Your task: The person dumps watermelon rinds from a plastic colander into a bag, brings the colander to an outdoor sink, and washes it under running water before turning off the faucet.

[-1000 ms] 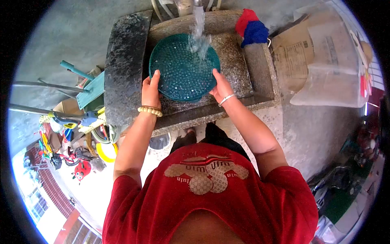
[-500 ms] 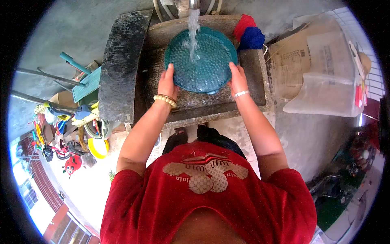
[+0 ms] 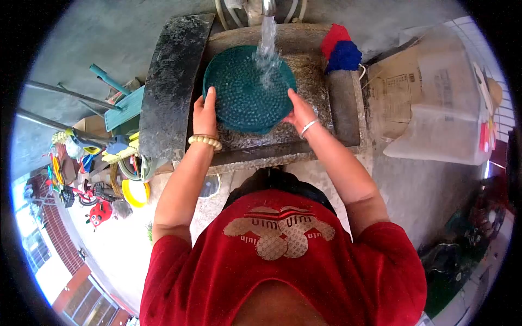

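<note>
A round teal plastic strainer basket [image 3: 242, 89], patterned with small holes, is held over the stone sink [image 3: 343, 108]. My left hand [image 3: 205, 114] grips its left rim, thumb on top and fingers hidden beneath. On the opposite side, my right hand [image 3: 302, 113] grips the right rim, thumb on the edge and fingers partly under it. Water [image 3: 267, 46] pours from the metal tap [image 3: 268, 7] onto the basket's upper right part.
Red cloth [image 3: 335, 38] and a blue cloth [image 3: 344, 56] lie at the sink's back right corner. A dark stone slab [image 3: 176, 81] flanks the left. Cardboard [image 3: 397, 89] leans at the right; a yellow basin [image 3: 136, 193] stands on the floor at lower left.
The basket, in both hands, has shifted left relative to the tap. The stream now lands nearer its right side, and more of the sink bottom shows at right.
</note>
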Motion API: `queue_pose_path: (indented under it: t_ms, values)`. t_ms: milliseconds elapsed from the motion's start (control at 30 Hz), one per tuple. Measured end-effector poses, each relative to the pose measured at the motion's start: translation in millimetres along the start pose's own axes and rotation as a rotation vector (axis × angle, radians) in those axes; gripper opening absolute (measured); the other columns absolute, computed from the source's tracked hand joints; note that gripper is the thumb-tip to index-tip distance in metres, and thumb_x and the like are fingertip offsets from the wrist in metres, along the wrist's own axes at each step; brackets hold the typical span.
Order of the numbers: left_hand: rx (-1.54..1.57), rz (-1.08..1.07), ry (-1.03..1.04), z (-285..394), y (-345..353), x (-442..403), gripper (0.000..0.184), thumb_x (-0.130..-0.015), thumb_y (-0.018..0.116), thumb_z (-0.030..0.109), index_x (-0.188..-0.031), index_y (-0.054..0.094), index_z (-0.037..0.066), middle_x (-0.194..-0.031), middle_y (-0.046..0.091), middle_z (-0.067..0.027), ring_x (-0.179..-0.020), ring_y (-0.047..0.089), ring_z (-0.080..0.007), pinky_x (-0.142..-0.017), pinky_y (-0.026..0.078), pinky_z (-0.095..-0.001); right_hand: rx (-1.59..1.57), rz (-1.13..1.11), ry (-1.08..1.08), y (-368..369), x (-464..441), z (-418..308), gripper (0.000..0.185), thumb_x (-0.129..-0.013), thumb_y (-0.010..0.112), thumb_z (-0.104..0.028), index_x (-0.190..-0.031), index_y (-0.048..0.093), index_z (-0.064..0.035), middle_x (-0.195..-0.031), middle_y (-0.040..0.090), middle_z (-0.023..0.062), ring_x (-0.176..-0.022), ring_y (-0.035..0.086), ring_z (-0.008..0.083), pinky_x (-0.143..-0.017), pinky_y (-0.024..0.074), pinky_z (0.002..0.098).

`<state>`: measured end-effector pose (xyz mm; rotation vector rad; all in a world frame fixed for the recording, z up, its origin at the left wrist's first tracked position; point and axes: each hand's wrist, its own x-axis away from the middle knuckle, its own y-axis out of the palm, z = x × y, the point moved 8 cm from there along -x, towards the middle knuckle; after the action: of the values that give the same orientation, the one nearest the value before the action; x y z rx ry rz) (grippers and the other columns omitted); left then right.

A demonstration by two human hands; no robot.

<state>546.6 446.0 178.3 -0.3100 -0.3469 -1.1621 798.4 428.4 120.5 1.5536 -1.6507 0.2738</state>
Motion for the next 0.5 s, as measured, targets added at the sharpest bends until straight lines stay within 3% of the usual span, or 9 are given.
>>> queue_pose_path:
  t_ms: [67,100,133,233,333,433,500]
  values:
    - [-0.017,0.002,-0.073,-9,-10,2,0.075,-0.079,0.062,0.047,-0.123,0.040,-0.010,-0.116,0.052,-0.0177,-0.103,0.051,-0.0224,-0.088,0.040,-0.0320,0.025,0.061,0.030,-13,-8,19,0.047,-0.090,0.046,-0.044,-0.120,0.046,-0.0077,-0.106,0.059,0.0089,-0.083,0.060,0.0213,-0.072,0.0485,0.0378]
    - [-0.016,-0.048,-0.061,-7,-10,4,0.075,-0.079,0.061,0.050,-0.122,0.041,-0.009,-0.112,0.054,-0.0152,-0.095,0.053,-0.0202,-0.078,0.044,-0.0316,0.011,0.034,0.070,-11,-1,26,0.046,-0.090,0.046,-0.044,-0.120,0.046,-0.0077,-0.105,0.059,0.0093,-0.084,0.061,0.0218,-0.071,0.0489,0.0374]
    - [-0.019,-0.050,-0.060,-6,-11,8,0.075,-0.079,0.061,0.050,-0.122,0.041,-0.009,-0.112,0.054,-0.0152,-0.095,0.053,-0.0202,-0.078,0.044,-0.0316,-0.006,0.004,0.107,-9,5,31,0.046,-0.090,0.045,-0.043,-0.119,0.046,-0.0078,-0.105,0.059,0.0097,-0.084,0.061,0.0223,-0.071,0.0492,0.0369]
    - [-0.120,-0.022,-0.220,-24,-21,19,0.075,-0.077,0.058,0.056,-0.121,0.044,-0.004,-0.102,0.056,-0.0094,-0.078,0.050,-0.0157,-0.053,0.039,-0.0291,-0.053,0.014,0.103,-9,25,32,0.045,-0.089,0.046,-0.043,-0.116,0.047,-0.0066,-0.102,0.059,0.0116,-0.081,0.062,0.0243,-0.070,0.0507,0.0389]
    - [-0.151,-0.174,-0.348,-25,-15,33,0.075,-0.078,0.057,0.056,-0.125,0.041,-0.001,-0.107,0.054,-0.0098,-0.082,0.052,-0.0170,-0.056,0.041,-0.0292,-0.044,0.017,0.083,-18,34,32,0.042,-0.088,0.049,-0.042,-0.109,0.051,-0.0059,-0.096,0.061,0.0120,-0.075,0.063,0.0255,-0.066,0.0524,0.0386]
    - [-0.106,-0.116,-0.290,-29,-11,37,0.077,-0.079,0.056,0.056,-0.130,0.035,0.003,-0.117,0.051,-0.0113,-0.088,0.053,-0.0190,-0.057,0.043,-0.0299,-0.041,0.118,0.087,-27,48,27,0.040,-0.086,0.053,-0.040,-0.108,0.053,-0.0063,-0.095,0.062,0.0101,-0.076,0.063,0.0244,-0.065,0.0526,0.0397]
    - [-0.099,-0.143,-0.329,-40,-8,36,0.072,-0.079,0.055,0.057,-0.129,0.039,0.008,-0.112,0.054,-0.0067,-0.080,0.054,-0.0161,-0.051,0.041,-0.0282,-0.019,0.142,0.073,-27,59,18,0.042,-0.086,0.053,-0.041,-0.111,0.051,-0.0064,-0.096,0.060,0.0105,-0.078,0.062,0.0239,-0.068,0.0519,0.0405]
